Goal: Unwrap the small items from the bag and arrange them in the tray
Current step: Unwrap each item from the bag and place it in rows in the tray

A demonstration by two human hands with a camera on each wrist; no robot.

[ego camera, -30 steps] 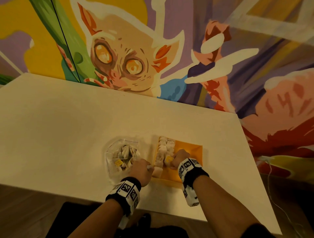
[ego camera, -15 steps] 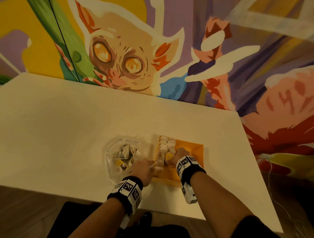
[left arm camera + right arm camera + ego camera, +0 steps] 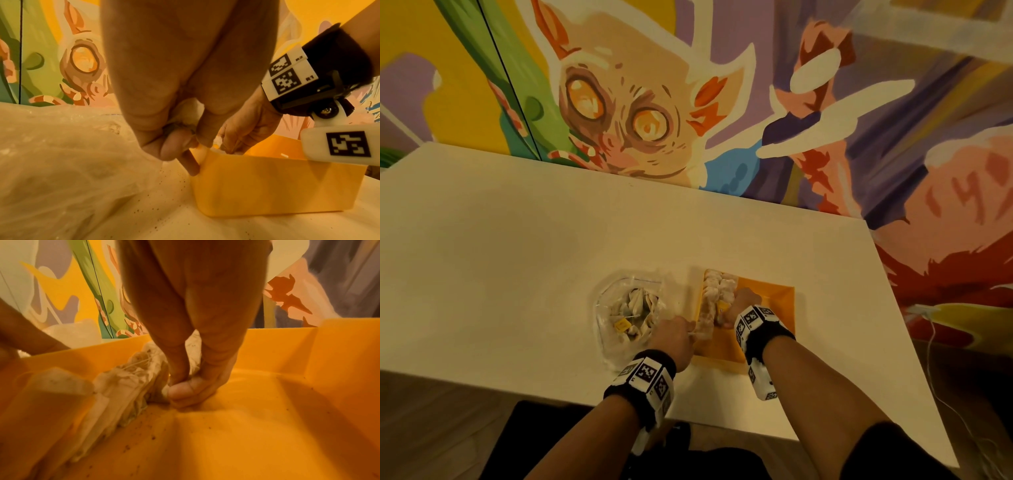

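Your right hand pinches a tea bag into the tray's left-side row; your left hand pinches another; the bag, centre frame, holds more.

The only readable characters are tiny black labels, apparently "R2" and "R1", printed beside two black-and-white square marker codes on the white block of the right wristband, seen from the left wrist view. Similar square codes cover the left wristband in the head view, without legible lettering. A small yellow tag inside the plastic bag is too small to read.
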